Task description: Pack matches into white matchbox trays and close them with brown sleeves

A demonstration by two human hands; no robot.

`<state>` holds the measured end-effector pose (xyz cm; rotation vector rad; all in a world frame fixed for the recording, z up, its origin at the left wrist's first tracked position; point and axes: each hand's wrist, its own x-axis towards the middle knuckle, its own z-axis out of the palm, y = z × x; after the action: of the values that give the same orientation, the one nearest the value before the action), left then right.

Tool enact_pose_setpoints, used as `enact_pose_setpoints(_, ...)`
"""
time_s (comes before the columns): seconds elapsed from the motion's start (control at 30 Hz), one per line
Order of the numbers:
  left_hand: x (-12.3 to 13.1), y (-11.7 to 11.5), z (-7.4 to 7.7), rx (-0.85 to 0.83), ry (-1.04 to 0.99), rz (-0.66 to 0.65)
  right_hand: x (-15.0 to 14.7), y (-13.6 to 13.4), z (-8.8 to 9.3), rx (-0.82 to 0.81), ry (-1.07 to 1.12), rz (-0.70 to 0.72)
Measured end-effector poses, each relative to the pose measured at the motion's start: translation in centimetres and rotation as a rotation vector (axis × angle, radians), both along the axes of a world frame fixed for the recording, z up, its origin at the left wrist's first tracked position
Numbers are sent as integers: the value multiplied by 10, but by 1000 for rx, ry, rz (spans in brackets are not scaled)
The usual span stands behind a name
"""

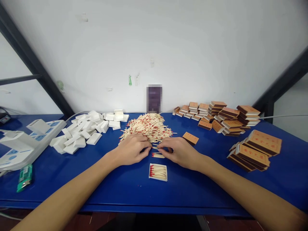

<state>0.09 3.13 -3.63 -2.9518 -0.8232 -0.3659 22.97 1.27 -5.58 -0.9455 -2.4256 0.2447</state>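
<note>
A heap of red-tipped matches (149, 126) lies in the middle of the blue table (115, 186). My left hand (132, 149) rests at the heap's near edge, fingers curled and pinched on a few matches. My right hand (179, 152) is beside it, fingers closed on a small bundle of matches (158, 155) held between both hands. Just in front of the hands sits an open white inner tray (158, 172) partly filled with matches. A single brown matchbox sleeve (190, 138) lies right of the heap, behind my right hand.
Several empty white trays (81, 131) are piled at the left. Stacks of brown matchboxes (221, 117) line the back right, more matchboxes (255, 150) at the right edge. White power strips (24, 141) and a green lighter (24, 177) lie far left. A white wall stands behind.
</note>
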Motion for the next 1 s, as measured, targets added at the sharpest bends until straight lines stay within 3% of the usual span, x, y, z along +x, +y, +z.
enact_pose_setpoints(0.33, 0, -1, 0, -4, 2, -20, 3, -4, 13, 17, 65, -49)
enact_pose_setpoints(0.67, 0, -2, 0, -17, -14, -40, 4, 1, 0, -42, -67, -83)
enact_pose_setpoints(1.0, 2, -5, 0, -36, -16, -41, 3, -2, 2, -56, -91, -46)
